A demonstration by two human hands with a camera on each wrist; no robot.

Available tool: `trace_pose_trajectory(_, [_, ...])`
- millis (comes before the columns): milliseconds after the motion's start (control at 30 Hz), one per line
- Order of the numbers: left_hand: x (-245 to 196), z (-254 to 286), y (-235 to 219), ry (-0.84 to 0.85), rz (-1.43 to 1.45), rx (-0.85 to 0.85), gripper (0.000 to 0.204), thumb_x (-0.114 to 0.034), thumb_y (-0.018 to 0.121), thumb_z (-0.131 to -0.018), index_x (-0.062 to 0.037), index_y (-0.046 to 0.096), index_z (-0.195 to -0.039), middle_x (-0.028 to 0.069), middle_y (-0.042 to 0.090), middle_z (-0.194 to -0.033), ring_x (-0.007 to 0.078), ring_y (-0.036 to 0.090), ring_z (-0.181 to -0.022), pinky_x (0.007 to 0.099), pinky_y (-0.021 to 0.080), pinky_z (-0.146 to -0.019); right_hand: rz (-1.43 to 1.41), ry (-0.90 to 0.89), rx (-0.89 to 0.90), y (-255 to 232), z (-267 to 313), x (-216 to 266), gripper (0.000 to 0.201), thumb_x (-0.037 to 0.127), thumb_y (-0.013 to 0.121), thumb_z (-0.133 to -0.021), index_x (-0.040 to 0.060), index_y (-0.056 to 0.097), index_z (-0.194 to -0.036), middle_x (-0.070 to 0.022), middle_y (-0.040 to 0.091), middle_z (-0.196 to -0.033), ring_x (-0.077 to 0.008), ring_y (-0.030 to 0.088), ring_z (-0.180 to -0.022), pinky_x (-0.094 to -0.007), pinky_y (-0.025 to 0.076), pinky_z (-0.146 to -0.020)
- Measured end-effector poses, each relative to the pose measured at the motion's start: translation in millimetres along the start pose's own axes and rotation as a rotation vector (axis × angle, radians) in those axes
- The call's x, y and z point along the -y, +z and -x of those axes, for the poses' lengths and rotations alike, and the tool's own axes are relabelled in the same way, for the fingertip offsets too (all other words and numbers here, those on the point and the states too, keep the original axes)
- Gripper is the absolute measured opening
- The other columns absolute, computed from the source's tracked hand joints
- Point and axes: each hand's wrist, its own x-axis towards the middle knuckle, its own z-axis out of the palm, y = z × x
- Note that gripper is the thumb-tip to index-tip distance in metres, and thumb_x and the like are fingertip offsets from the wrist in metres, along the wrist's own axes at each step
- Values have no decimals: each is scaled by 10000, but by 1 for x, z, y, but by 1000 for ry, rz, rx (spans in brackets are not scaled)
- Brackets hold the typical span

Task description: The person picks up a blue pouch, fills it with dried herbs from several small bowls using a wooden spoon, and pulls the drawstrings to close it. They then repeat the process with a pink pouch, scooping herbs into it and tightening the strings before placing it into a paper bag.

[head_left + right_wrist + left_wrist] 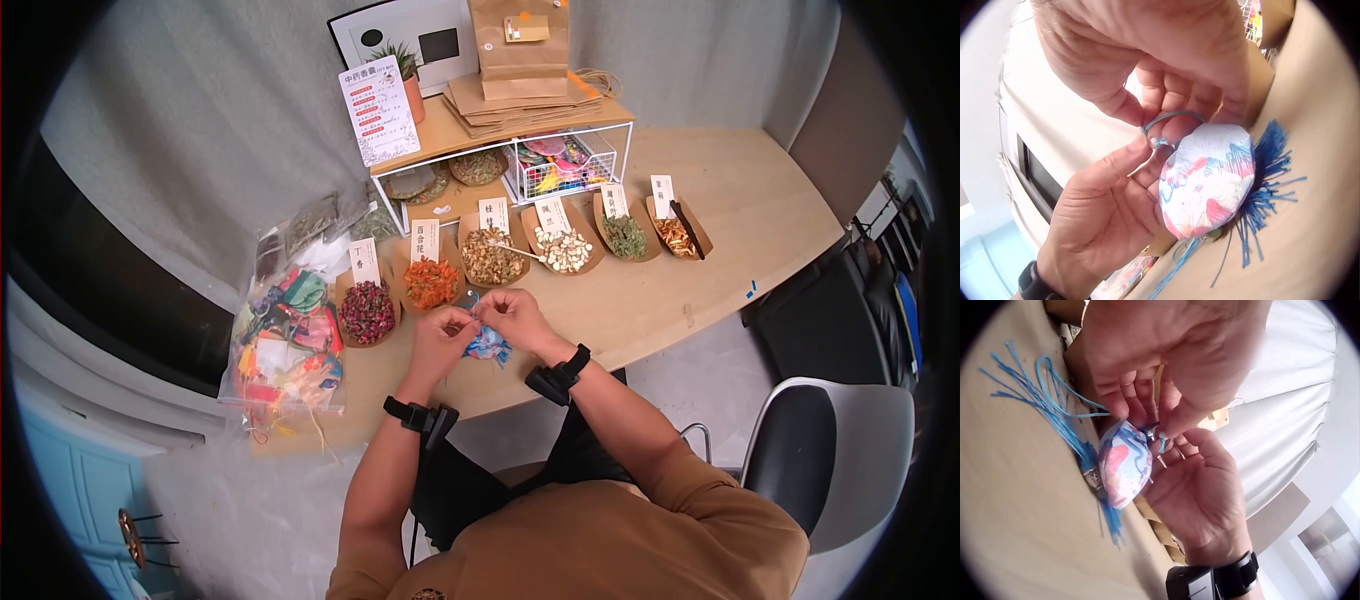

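The printed pouch (1210, 178) with its blue tassel (1269, 162) is nearer to the person than the heap of orange petals (432, 283), a little to the right of it. There the left hand (445, 335) and the right hand (512, 316) meet, each with its grip pinching the thin cord (1175, 114). On the counter (700, 290), dark red buds (367, 312) lie just left of this heap, a plastic bag (262, 403) farther left.
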Motion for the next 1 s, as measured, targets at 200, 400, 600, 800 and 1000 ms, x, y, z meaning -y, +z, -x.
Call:
trace_pose_trajectory(200, [2, 1, 2, -57, 14, -15, 118, 20, 714, -797, -13, 601, -806, 0, 622, -747, 33, 556, -648, 195, 455, -557, -55, 29, 32, -1, 0, -7, 106, 70, 611, -875, -19, 665, -858, -6, 652, -752, -34, 542, -671, -229, 458, -583])
trace_pose_trajectory(400, [7, 2, 12, 6, -161, -126, 117, 42, 668, -779, -4, 611, -870, 14, 563, -697, 67, 517, -603, 229, 431, -536, -73, 55, -10, 6, 4, -2, 101, 67, 618, -869, -21, 661, -842, -1, 643, -743, -28, 541, -677, -233, 465, -589])
trace_pose_trajectory(600, [6, 5, 7, 224, -420, -136, 132, 41, 632, -781, -4, 646, -904, 58, 549, -698, 130, 514, -579, 283, 422, -526, -125, 72, -36, 9, 5, -13, 96, 59, 615, -867, -15, 662, -830, 4, 638, -732, -25, 531, -659, -218, 444, -574])
trace_pose_trajectory(800, [7, 11, -2, 92, -340, -90, 48, -4, 681, -823, 11, 646, -853, 43, 575, -718, 93, 535, -610, 252, 430, -540, -204, 137, -99, 7, 2, -21, 94, 51, 605, -864, -3, 651, -803, 2, 628, -726, -38, 522, -630, -206, 427, -571])
trace_pose_trajectory(1000, [9, 15, -13, 62, -291, -57, 93, -40, 703, -826, 12, 628, -806, 42, 582, -706, 96, 543, -621, 258, 439, -548, -265, 263, -156, 3, 2, -24, 125, 64, 556, -897, 12, 630, -810, -44, 652, -760, -88, 572, -661, -227, 469, -618])
